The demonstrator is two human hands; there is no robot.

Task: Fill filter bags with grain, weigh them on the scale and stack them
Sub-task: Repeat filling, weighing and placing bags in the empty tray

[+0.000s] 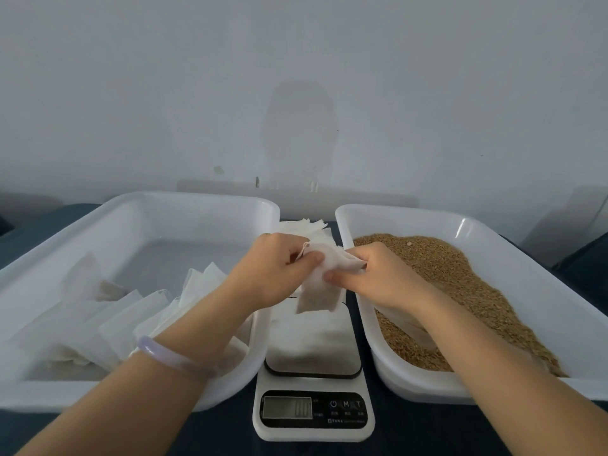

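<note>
Left hand [279,271] and right hand [375,278] both pinch the mouth of a part-filled filter bag [320,291] hanging over the scale [312,353] towards the near edge of the surface [227,432]; a slack pinch could spill grain [460,278] across it

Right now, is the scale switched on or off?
On: the display on the scale shows digits, seemingly 0.0, while the filter bag is held above it.
</note>
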